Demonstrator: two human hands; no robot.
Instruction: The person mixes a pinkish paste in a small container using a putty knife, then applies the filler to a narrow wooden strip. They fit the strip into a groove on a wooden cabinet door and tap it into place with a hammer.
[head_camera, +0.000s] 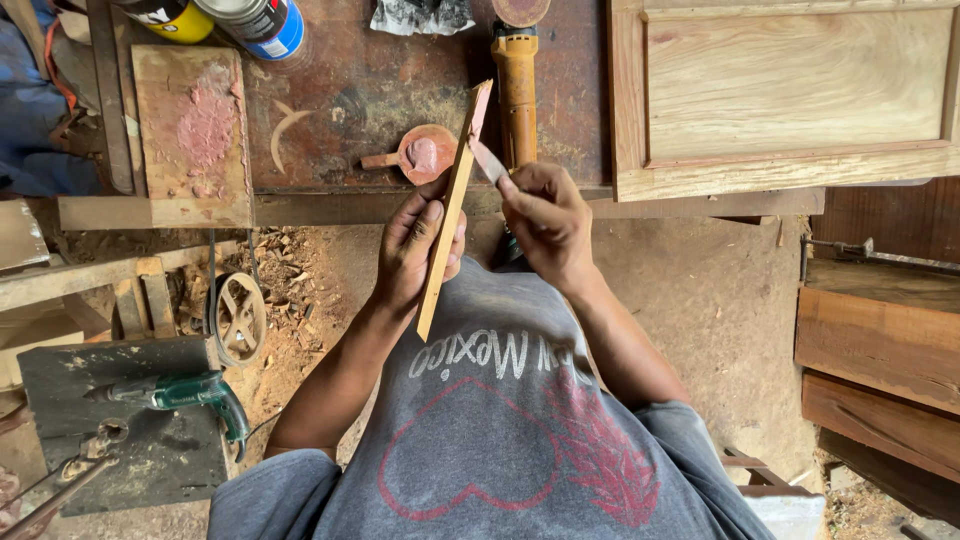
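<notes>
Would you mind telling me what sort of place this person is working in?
Most likely a woodworking shop: a panelled wooden door lies on the stained workbench, a green power drill rests on a grey slab, and wood shavings litter the dirt floor.

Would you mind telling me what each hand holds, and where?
Left hand grips the wooden strip around its middle; right hand pinches the putty knife by its handle end.

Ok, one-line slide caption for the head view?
Left hand holds a wooden strip while right hand spreads pink filler with a putty knife.
</notes>
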